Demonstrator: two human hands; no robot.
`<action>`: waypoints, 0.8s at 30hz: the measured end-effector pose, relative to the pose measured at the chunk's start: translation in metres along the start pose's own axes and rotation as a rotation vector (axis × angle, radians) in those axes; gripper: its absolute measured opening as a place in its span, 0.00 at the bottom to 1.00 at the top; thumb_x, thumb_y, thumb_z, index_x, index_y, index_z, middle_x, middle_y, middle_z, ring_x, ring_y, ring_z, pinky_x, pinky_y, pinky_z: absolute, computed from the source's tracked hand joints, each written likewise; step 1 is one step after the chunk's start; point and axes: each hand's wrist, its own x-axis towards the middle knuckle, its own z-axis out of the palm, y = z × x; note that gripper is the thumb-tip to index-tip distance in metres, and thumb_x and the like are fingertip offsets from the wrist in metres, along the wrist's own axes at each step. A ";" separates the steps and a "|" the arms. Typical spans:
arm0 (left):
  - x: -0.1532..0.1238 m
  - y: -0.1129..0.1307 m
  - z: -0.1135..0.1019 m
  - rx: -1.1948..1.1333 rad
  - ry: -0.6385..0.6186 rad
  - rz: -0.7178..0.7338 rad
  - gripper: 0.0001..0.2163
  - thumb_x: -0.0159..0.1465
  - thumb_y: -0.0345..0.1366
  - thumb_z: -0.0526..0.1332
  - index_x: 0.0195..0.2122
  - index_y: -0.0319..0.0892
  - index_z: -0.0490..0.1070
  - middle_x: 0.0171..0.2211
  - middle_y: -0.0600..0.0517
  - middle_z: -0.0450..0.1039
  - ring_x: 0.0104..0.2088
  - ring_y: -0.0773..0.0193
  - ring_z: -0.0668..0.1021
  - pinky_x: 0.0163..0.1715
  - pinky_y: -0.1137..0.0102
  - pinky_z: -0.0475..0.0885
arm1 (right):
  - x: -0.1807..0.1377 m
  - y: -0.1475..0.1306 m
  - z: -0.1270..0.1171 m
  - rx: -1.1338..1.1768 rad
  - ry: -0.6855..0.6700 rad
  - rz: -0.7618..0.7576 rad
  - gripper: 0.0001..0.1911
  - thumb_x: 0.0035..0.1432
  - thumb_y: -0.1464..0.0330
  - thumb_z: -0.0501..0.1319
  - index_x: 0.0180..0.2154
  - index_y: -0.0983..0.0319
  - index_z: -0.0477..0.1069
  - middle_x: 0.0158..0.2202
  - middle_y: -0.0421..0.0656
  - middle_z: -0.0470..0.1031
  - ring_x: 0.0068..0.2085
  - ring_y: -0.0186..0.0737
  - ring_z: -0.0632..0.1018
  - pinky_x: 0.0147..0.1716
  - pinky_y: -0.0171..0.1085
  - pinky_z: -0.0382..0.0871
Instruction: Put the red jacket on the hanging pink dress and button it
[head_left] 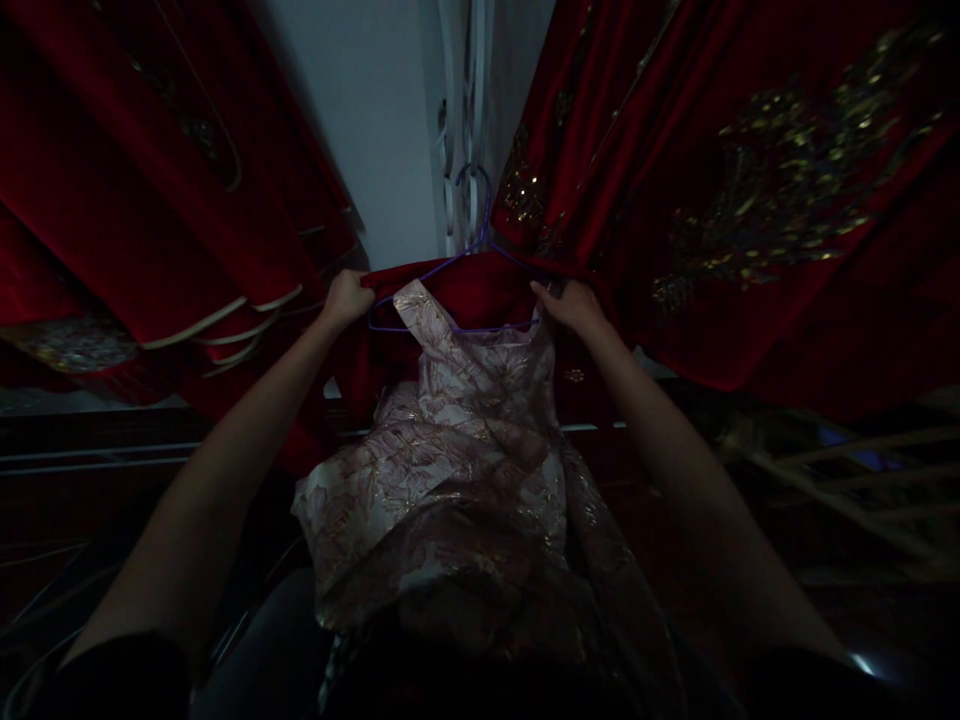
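A sleeveless pale pink brocade dress (487, 385) with a shiny floral pattern hangs in front of me on a thin purple wire hanger (487, 215). Behind its neckline, a red cloth garment (484, 275) stretches sideways across the hanger. My left hand (349, 298) is closed on the red garment's left end, beside the hanger's tip. On the other side, my right hand (574, 303) closes round the red cloth, its thumb by the dress's right strap; whether it also grips strap or hanger, I cannot tell. The dress's skirt spreads down towards my lap in shadow.
Red garments with gold trim (187, 200) hang at the left, and red cloth with gold sequins (795, 180) hangs at the right. White metal hanging strips (450, 120) run down the pale wall. A slatted frame (862, 480) stands low at the right. The light is dim.
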 end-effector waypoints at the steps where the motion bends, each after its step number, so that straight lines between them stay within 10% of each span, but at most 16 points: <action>1: 0.000 -0.003 -0.002 -0.053 -0.068 -0.034 0.13 0.53 0.38 0.59 0.34 0.35 0.76 0.27 0.44 0.74 0.31 0.56 0.76 0.33 0.63 0.71 | 0.004 0.002 -0.002 -0.032 -0.032 -0.026 0.37 0.55 0.42 0.53 0.42 0.70 0.71 0.44 0.64 0.74 0.50 0.58 0.75 0.48 0.49 0.67; 7: -0.028 -0.031 -0.016 -0.229 -0.659 -0.245 0.09 0.43 0.41 0.67 0.20 0.41 0.72 0.21 0.47 0.74 0.25 0.56 0.76 0.28 0.61 0.73 | 0.009 0.017 -0.027 -0.014 -0.406 -0.154 0.35 0.49 0.37 0.53 0.26 0.64 0.72 0.27 0.47 0.75 0.31 0.42 0.77 0.33 0.38 0.69; 13: -0.059 -0.048 -0.016 -0.265 -0.770 -0.163 0.24 0.35 0.38 0.72 0.37 0.47 0.76 0.32 0.45 0.79 0.35 0.52 0.80 0.35 0.59 0.74 | 0.003 0.032 -0.046 0.345 -0.395 -0.249 0.30 0.49 0.41 0.58 0.27 0.63 0.72 0.24 0.42 0.72 0.24 0.31 0.70 0.26 0.33 0.64; 21: -0.015 -0.022 0.010 -0.109 -0.276 0.234 0.39 0.59 0.54 0.58 0.66 0.38 0.49 0.67 0.37 0.49 0.65 0.52 0.58 0.59 0.59 0.60 | 0.002 0.043 -0.025 0.474 -0.170 -0.251 0.18 0.54 0.55 0.60 0.35 0.65 0.71 0.31 0.44 0.75 0.29 0.33 0.72 0.31 0.34 0.67; 24: -0.005 0.000 0.026 -0.146 -0.171 0.412 0.31 0.63 0.52 0.53 0.63 0.39 0.57 0.63 0.40 0.59 0.61 0.55 0.64 0.59 0.63 0.59 | -0.003 0.044 -0.021 0.497 -0.097 -0.304 0.15 0.55 0.59 0.60 0.36 0.64 0.71 0.33 0.44 0.75 0.32 0.34 0.73 0.35 0.35 0.68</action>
